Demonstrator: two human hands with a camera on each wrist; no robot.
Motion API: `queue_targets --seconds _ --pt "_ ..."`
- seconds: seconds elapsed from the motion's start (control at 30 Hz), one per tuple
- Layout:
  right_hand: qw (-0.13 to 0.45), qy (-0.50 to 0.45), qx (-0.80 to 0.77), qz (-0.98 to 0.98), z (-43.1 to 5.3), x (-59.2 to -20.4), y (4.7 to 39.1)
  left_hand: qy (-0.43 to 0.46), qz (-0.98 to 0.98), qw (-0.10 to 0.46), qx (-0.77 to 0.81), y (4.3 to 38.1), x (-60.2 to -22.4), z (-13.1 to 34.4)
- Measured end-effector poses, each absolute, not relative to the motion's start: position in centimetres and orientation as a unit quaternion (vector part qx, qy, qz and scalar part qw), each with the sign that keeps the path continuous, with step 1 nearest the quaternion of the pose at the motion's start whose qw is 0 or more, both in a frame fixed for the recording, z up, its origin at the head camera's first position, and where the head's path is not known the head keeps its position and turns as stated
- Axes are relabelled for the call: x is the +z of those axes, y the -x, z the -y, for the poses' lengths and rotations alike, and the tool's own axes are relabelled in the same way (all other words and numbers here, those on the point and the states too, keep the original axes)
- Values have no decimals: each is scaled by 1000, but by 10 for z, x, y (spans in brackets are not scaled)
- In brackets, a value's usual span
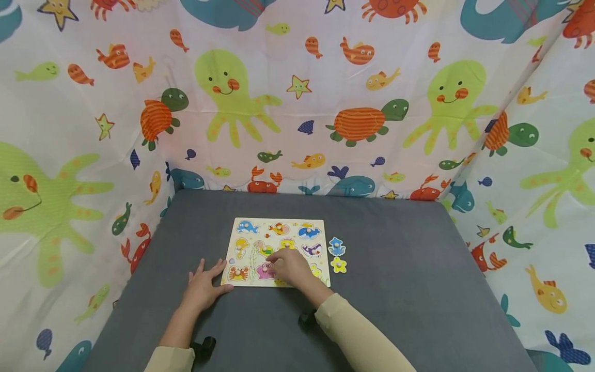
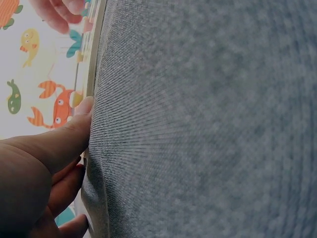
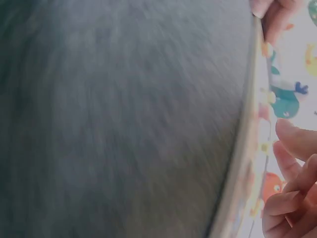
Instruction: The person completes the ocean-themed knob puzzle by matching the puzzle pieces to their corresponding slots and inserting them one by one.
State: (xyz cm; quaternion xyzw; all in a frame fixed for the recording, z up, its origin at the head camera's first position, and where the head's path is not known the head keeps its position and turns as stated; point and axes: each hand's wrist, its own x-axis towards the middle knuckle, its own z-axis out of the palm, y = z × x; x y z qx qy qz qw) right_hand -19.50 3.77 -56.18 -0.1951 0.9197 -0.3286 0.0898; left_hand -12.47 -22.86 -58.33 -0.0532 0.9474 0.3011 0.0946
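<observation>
A wooden peg puzzle board (image 1: 262, 227) with colourful sea-animal pieces lies on the grey table. My left hand (image 1: 203, 287) rests at its left near corner, fingers spread, with the thumb (image 2: 81, 119) touching the near edge. Over the board's middle is my right hand (image 1: 293, 267), its fingertips close to the pink piece (image 1: 265, 271). In the right wrist view, the thumb (image 3: 292, 139) and forefinger stand apart, the other fingers are bent, and nothing shows between them. The right hand partly covers the lower middle pieces. An orange crab piece (image 1: 238, 274) sits near the left hand.
Just right of the board lie two loose pieces, a blue sea-animal piece (image 1: 337, 247) and a yellow star (image 1: 339, 265). Grey cloth covers the table (image 1: 395, 289). A white curtain (image 1: 288, 113) printed with sea animals hangs behind and at both sides.
</observation>
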Motion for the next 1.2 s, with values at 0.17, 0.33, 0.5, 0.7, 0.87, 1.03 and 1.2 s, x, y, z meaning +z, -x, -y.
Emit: queue_targets --seconds 0.17,0.33,0.5,0.7,0.87,1.03,1.2 --pt "54 184 -351 -917 -63 -553 198 53 -948 96 299 125 -583 228" --pt "40 151 -382 -911 -90 -546 204 53 -947 94 301 125 -582 227" --pt "20 119 -379 -917 -115 -546 210 49 -948 95 300 126 -582 225" --pt "-10 78 -369 -926 -144 -550 216 48 -948 95 301 124 -582 226" --pt "-18 36 -368 -929 -164 -556 221 51 -949 94 298 122 -581 227" --pt "-20 7 -346 -938 -182 -564 228 54 -948 98 297 123 -581 226" --pt "-18 1 -331 -943 -192 -569 234 57 -948 102 297 124 -580 224"
